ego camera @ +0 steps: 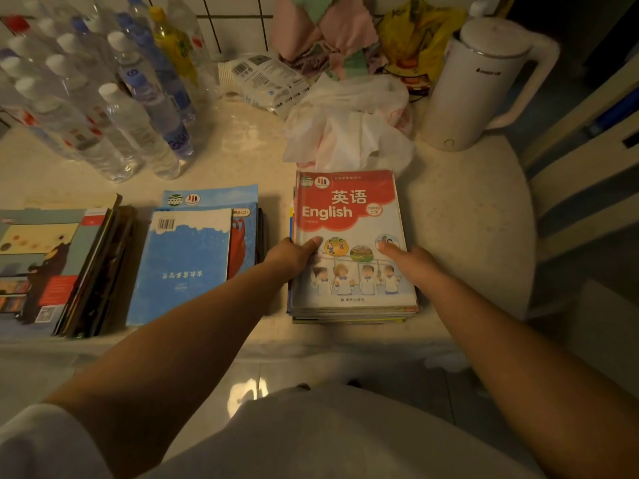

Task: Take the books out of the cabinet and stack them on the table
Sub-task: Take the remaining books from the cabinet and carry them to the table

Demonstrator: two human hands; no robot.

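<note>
Three stacks of books lie on the pale table. The right stack has a red and white "English" textbook on top. My left hand grips that stack's left edge, thumb on the cover. My right hand clasps its right edge, thumb resting on the cover. A middle stack shows a blue back cover with a barcode. A left stack carries a grey illustrated cover, with several spines fanned beside it. The cabinet is out of view.
Several clear plastic water bottles stand at the back left. A crumpled white plastic bag lies just behind the right stack. A white electric kettle stands at the back right, beside cloths and a yellow bag. A chair is at right.
</note>
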